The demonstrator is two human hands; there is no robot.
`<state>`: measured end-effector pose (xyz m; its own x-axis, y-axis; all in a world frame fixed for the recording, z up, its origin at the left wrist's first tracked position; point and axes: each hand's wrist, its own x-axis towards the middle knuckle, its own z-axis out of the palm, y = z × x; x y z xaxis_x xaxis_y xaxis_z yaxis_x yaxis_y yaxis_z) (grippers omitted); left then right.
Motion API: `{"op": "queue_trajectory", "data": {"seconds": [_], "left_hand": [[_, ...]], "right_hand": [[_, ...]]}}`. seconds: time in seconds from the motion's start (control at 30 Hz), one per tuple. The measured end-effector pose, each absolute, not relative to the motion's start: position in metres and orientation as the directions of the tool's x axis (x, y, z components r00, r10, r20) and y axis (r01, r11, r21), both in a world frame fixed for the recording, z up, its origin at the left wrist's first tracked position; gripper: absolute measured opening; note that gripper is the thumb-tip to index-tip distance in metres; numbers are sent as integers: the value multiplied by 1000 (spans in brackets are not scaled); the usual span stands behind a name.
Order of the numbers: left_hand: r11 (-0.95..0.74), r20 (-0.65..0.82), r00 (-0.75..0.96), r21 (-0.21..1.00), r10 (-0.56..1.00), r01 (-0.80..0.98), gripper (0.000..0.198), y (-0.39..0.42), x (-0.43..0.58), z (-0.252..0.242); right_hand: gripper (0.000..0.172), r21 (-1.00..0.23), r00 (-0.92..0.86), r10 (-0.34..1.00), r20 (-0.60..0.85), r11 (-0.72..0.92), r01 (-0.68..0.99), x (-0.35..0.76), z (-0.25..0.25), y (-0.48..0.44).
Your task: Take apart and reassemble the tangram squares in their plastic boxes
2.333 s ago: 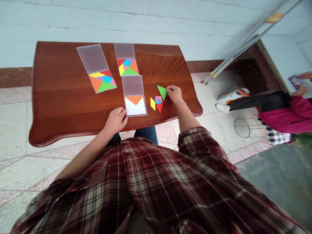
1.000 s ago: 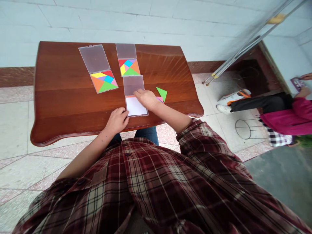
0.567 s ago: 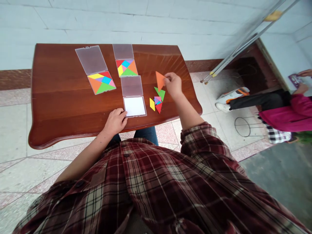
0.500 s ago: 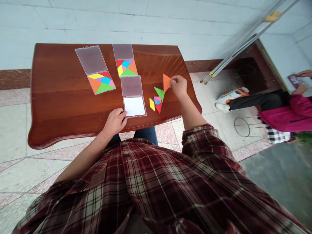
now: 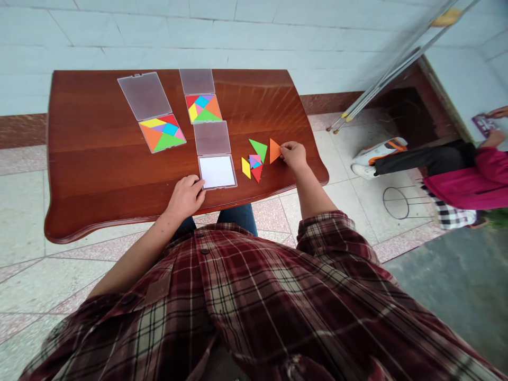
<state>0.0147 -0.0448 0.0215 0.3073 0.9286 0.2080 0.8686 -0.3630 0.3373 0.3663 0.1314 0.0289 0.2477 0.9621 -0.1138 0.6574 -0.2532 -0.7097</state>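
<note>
My right hand pinches the right corner of a large orange tangram triangle, which is low over the tabletop or lying on it; I cannot tell which. Just left of it lie a green triangle, a red triangle, a yellow parallelogram and a small cluster of purple, pink and blue pieces. My left hand lies on the table, fingers loosely extended, its fingertips touching the left edge of an opened clear tangram case. A plain white sheet shows inside that case.
Two more opened cases, one at the left and one at the back, hold fitted tangram pieces. The wooden table stands by a tiled wall. To the right are crutches, a wire stand and a seated person.
My right hand has brought the orange triangle down and nearer to me, turning it and parting it from the green triangle. My left hand stays by the case. The view has shifted slightly.
</note>
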Motion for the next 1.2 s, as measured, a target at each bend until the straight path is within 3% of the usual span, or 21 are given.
{"op": "queue_trajectory", "data": {"seconds": [0.27,0.43,0.63,0.83,1.2], "left_hand": [[-350,189,300,361,935,864,31,-44,15,21],[-363,206,307,350,929,864,31,-43,14,20],[-359,202,305,340,931,869,31,-43,15,21],[-353,201,297,364,933,862,30,-43,15,21],[-349,190,301,319,934,881,31,-45,15,22]], "right_hand": [[25,-504,130,989,67,-79,860,354,44,115],[26,-445,22,998,-63,-48,894,328,46,80],[52,-335,-19,992,-127,-25,942,304,42,50],[47,-239,-25,987,-159,-14,971,300,48,46],[43,-197,-27,979,-201,-13,980,296,55,35]]}}
